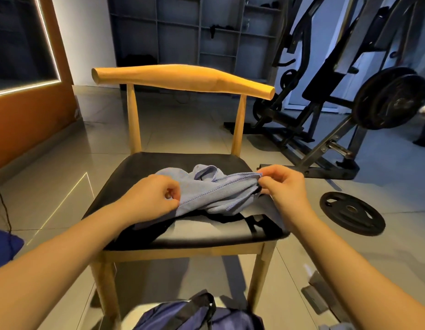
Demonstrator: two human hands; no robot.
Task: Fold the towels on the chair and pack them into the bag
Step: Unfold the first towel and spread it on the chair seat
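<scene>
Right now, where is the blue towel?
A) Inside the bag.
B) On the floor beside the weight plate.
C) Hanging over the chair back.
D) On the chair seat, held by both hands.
D: the towel lies crumpled on the seat of the chair, the left hand and the right hand each pinching an edge; the bag is apart from it.

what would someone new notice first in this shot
The left hand and right hand each pinch an edge of a crumpled light blue towel on the black seat of a wooden chair, dead centre. A blue bag sits on the floor at the chair's front, and a weight machine with a loose weight plate on the tiles fills the right side.
</scene>
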